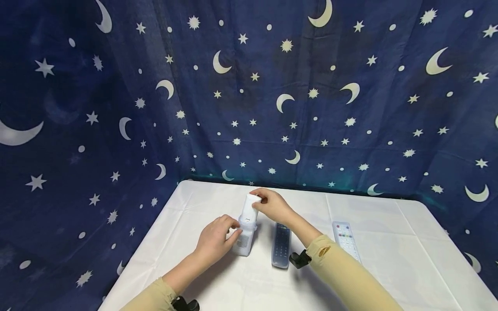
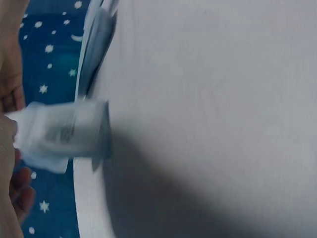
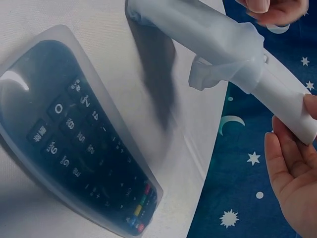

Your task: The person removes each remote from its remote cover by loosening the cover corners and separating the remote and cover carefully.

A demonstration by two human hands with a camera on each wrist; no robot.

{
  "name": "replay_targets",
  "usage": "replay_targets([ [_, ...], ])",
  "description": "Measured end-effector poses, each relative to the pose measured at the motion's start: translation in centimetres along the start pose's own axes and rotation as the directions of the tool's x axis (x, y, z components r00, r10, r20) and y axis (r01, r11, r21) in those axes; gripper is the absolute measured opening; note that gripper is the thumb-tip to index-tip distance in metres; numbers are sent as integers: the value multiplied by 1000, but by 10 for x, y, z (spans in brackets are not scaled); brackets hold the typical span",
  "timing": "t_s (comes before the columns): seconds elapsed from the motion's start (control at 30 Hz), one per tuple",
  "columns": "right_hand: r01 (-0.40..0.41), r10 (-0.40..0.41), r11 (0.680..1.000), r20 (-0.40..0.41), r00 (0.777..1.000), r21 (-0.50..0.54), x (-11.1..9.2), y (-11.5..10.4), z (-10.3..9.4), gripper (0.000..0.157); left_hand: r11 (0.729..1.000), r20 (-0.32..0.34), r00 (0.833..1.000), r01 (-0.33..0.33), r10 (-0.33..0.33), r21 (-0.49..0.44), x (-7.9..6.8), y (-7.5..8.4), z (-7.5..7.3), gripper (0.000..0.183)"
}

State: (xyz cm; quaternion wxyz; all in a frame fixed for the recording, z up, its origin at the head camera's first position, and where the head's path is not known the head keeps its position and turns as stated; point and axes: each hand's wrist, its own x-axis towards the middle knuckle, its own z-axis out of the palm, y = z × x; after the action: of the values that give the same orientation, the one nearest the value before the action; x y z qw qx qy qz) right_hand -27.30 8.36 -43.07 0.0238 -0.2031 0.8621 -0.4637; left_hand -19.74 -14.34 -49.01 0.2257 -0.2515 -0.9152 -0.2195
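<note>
A white remote control [image 1: 250, 206] stands tilted, partly inside a translucent soft cover [image 1: 243, 242] whose lower end meets the table. My right hand [image 1: 274, 206] pinches the remote's bare upper end between thumb and fingers. In the right wrist view, the cover's mouth [image 3: 250, 54] is bunched loosely around the remote. My left hand [image 1: 217, 237] is beside the cover, thumb and index finger parted. From the right wrist view, the left fingertips [image 3: 257, 6] look slightly apart from the cover. The left wrist view is blurred, with the cover [image 2: 69, 130] near its left edge.
A dark remote [image 1: 281, 245] in a translucent cover lies on the white tablecloth [image 1: 186, 220], near my right forearm. Farther right lies a pale remote [image 1: 346, 237] in a similar cover, partly behind my right sleeve. A blue curtain [image 1: 272, 108] with moons and stars hangs behind the table.
</note>
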Motion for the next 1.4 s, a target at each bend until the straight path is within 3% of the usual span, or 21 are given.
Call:
replay_targets([
  [0.07,-3,3,1000,-2,1000,13,0,2,1,38,990,72,989,135,-132,-29,-2,-4,-3,11],
  [0.13,-8,8,1000,0,1000,29,0,3,2,39,959,162,954,270,-254,-85,-3,-8,-5,11],
  [0.23,-15,15,998,5,1000,65,1,5,2,39,886,287,895,408,-341,-221,-4,-12,-5,19],
  [0.3,-16,16,996,5,1000,87,1,6,2,39,814,346,866,473,-360,-337,-3,-14,-3,27],
  [0.37,-14,14,994,5,1000,104,1,6,2,38,726,383,838,534,-388,-434,-3,-15,1,33],
  [0.47,-10,9,993,6,1000,116,1,5,2,38,579,414,775,632,-477,-515,-3,-14,6,35],
  [0.53,-8,7,993,8,1000,116,0,4,2,38,504,413,734,675,-539,-539,-4,-13,9,35],
  [0.6,-3,2,994,11,1000,114,0,3,2,38,463,394,718,681,-573,-568,-4,-12,11,34],
  [0.63,-2,0,994,11,1000,113,0,3,2,39,455,379,724,670,-577,-586,-4,-11,12,33],
  [0.67,1,-3,994,12,1000,112,0,3,1,38,464,359,739,650,-570,-602,-4,-10,13,32],
  [0.73,6,-7,994,11,1000,112,0,3,1,38,523,309,784,598,-538,-607,-3,-8,14,28],
  [0.83,9,-9,994,6,1000,107,-1,2,1,38,668,226,857,505,-463,-547,-2,-4,15,25],
  [0.9,10,-10,994,2,1000,106,-1,1,0,38,752,175,887,457,-428,-475,-3,-3,15,22],
  [1.0,10,-10,994,3,1000,108,-1,1,0,38,831,121,916,397,-382,-390,-5,-3,15,23],
  [1.2,3,-3,995,5,1000,105,-1,0,0,38,937,56,962,274,-268,-218,-2,-10,14,27],
  [1.4,-3,2,995,7,1000,101,0,-1,0,38,989,-14,991,130,-131,-65,3,-21,13,32],
])
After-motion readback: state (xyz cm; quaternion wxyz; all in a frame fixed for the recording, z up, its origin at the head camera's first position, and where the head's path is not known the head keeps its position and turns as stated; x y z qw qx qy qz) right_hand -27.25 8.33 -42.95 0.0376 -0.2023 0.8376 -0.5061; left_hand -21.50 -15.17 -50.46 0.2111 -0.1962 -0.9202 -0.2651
